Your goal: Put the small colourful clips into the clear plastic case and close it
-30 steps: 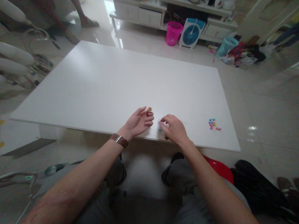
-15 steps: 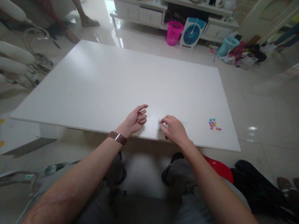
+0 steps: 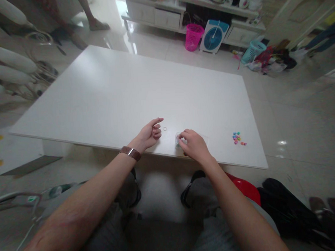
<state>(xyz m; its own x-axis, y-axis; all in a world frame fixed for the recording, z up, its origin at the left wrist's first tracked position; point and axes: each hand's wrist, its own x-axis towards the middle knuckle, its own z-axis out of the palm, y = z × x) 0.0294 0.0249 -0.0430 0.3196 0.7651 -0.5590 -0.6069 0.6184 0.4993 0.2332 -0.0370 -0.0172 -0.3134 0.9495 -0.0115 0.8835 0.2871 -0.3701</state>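
At the near edge of the table, the box is best kept flat under light fingertip pressure, since a small clear thing could easily be tipped. The right hand is arched over it, palm down, fingertips lowered to it; whether anything is pinched cannot be told. The left hand is held with fingers curled and thumb side up; whether anything is gripped there cannot be told either. Just beside it the ring is laid flat, and should not be brushed. Farther right, beads are clustered.
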